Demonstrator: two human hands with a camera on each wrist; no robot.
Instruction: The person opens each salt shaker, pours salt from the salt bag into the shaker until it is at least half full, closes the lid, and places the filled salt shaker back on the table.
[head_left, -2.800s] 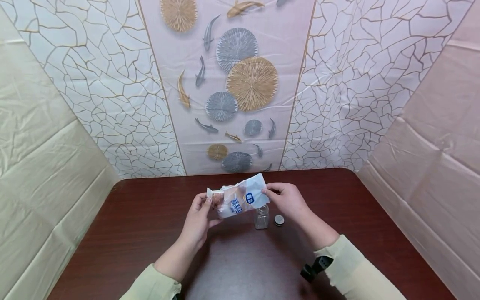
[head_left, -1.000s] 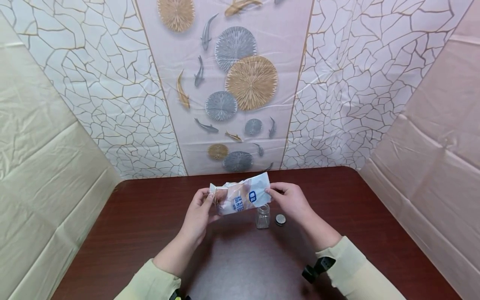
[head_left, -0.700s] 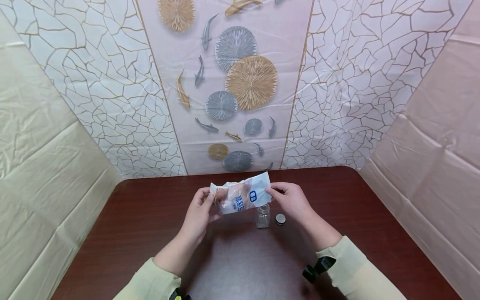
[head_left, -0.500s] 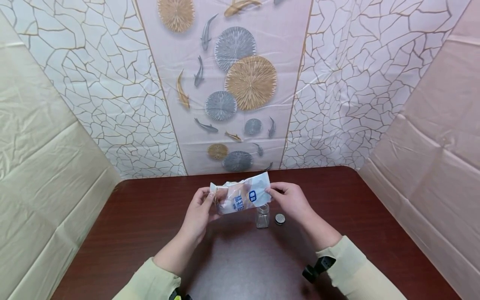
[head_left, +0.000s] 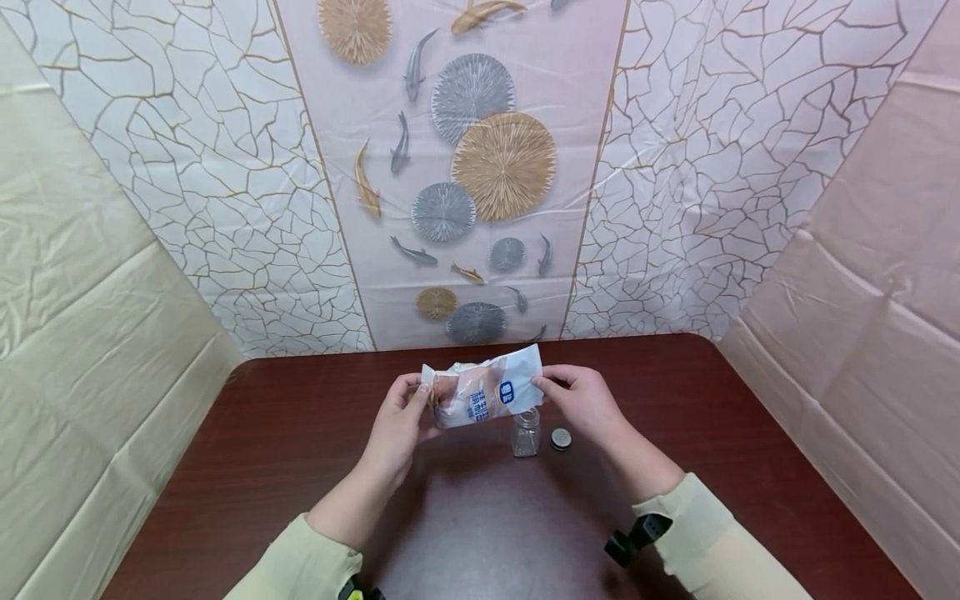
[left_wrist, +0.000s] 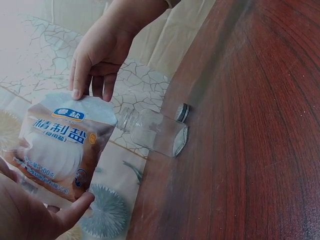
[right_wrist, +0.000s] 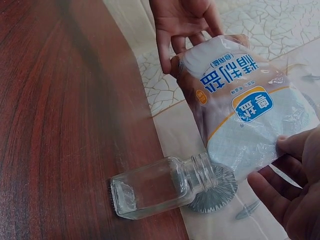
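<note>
A printed plastic bag of salt (head_left: 487, 388) is stretched between both hands above the table, tilted toward its right corner. My left hand (head_left: 393, 427) grips the bag's bulky left end, thumb on the near side. Between thumb and fingers, my right hand (head_left: 583, 402) pinches the white right end (right_wrist: 265, 135). Just beneath the bag's lower edge, an uncapped square glass jar (head_left: 526, 437) stands upright on the table, its threaded neck (right_wrist: 200, 172) close to the bag corner. Pale matter shows at the jar's base (left_wrist: 180, 141); whether it is salt or thick glass is unclear.
Right of the jar lies a round silvery lid (head_left: 560, 439) with a dark rim. The dark red wooden table (head_left: 300, 467) ends at a patterned cloth backdrop (head_left: 480, 250), with beige cloth walls (head_left: 847, 333) on both sides.
Compared with the earliest frame, both hands and the bag sit slightly farther right, and the bag's left end is a little higher. Over the last second they have barely moved.
</note>
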